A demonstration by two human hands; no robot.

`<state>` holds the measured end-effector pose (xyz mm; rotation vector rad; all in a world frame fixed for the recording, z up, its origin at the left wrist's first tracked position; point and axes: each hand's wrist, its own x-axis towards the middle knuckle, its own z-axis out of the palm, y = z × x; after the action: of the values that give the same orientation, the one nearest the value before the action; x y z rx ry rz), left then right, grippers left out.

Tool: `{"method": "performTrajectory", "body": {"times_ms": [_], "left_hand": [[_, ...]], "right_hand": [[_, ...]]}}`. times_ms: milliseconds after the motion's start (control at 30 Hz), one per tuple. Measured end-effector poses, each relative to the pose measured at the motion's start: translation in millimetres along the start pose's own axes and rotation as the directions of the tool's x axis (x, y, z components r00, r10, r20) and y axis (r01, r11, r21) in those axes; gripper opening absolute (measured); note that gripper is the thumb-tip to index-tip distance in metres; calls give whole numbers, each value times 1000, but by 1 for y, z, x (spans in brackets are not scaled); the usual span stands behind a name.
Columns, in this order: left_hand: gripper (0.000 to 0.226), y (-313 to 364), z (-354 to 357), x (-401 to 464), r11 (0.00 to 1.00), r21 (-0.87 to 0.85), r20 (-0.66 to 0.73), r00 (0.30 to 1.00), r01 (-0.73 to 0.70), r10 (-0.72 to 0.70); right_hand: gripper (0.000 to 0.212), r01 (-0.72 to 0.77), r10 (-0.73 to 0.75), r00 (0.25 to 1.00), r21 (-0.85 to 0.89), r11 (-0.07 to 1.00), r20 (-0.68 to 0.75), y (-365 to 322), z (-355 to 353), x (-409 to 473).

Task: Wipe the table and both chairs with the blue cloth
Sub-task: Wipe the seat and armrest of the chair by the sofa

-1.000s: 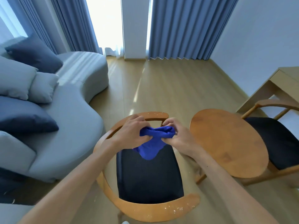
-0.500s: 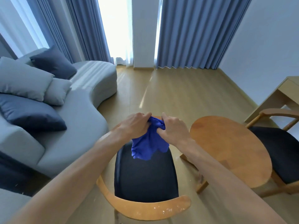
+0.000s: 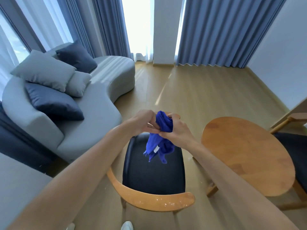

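A bunched blue cloth (image 3: 159, 140) hangs in the air above the near chair (image 3: 153, 173), which has a black seat and a curved wooden backrest. My left hand (image 3: 142, 122) pinches the cloth's upper part from the left. My right hand (image 3: 177, 130) grips it from the right, fingers curled round the fabric. A white tag shows on the cloth's hanging end. The round wooden table (image 3: 245, 153) stands to the right of my hands. A second chair (image 3: 294, 146) with a black seat sits behind the table at the right edge, mostly cut off.
A grey curved sofa (image 3: 93, 113) with grey and dark blue cushions fills the left side. Blue curtains (image 3: 224, 30) and a bright window line the far wall. Bare wooden floor (image 3: 191, 90) stretches beyond the chair. A wooden desk edge (image 3: 299, 107) shows at the far right.
Both hands have lifted the cloth higher and regripped it, so more of it hangs down in a bunch. The camera has tilted up, showing more of the room.
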<state>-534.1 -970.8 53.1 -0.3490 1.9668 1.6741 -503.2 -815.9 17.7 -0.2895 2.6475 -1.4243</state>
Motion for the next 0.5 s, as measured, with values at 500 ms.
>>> {"method": "performTrajectory", "body": {"times_ms": [500], "left_hand": [[40, -160, -68, 16, 888, 366, 197, 956, -278, 217]], "right_hand": [[55, -100, 87, 987, 99, 990, 134, 48, 120, -28]]}}
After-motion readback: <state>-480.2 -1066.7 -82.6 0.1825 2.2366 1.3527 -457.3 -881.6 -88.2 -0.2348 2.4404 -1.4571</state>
